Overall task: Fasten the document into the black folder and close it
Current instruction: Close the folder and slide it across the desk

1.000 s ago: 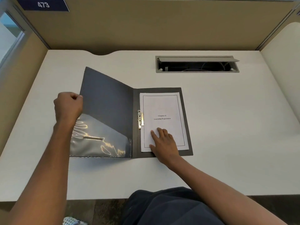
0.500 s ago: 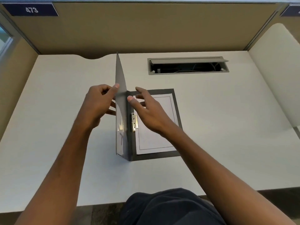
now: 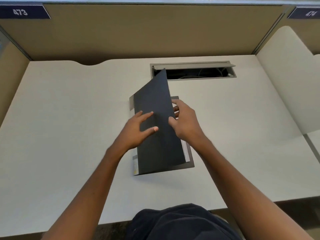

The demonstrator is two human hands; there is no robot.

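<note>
Head view, looking down on a pale desk (image 3: 60, 135) inside a beige-walled cubicle. Far left on the partition, a dark blue label (image 3: 21, 12) reading 473. Left hand (image 3: 138, 130) lies flat on the outer face of the front cover (image 3: 155, 129), fingers spread and extended, not curled around anything; palm and fingertips touch the cover's left half. Black folder (image 3: 189, 164) sits at desk centre, spine along its left side, back cover flat on the desk. Front cover is part-way down over it, tilted, its far corner raised and overlapping the near-left corner of the cable slot (image 3: 204, 73) in view. A pale strip shows along the spine edge at lower left; cannot tell what it is. Right hand (image 3: 186, 123) at the cover's free right edge, thumb on top of the cover and fingers tucked beneath, pinching that edge. Document (image 3: 186, 151) shows only as a thin white sliver under the cover at right, inside the folder. Far right on the partition, a second label (image 3: 310, 13), 474. Dark clothing at bottom centre.
</note>
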